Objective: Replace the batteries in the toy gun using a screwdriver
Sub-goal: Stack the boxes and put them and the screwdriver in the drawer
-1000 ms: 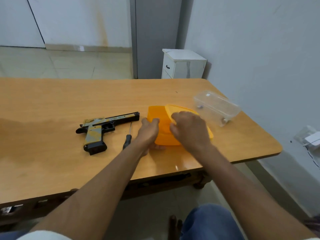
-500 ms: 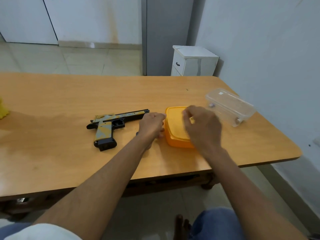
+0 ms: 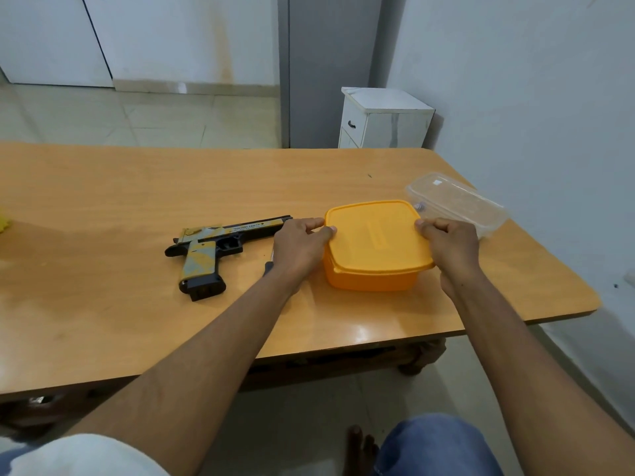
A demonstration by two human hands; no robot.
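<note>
Left hand [image 3: 299, 242]: fingers curled, gripping orange box [image 3: 374, 247] lid edge.
Right hand [image 3: 450, 243]: same, opposite edge.
Screwdriver [image 3: 268, 267]: mostly hidden, probably under left wrist.

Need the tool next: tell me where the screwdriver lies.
Head view: the black-handled screwdriver lies on the wooden table, mostly hidden under the left hand, beside the camouflage toy gun.

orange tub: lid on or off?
On. The orange lid sits flat across the square orange plastic tub, with the left hand and right hand gripping its opposite edges.
</note>
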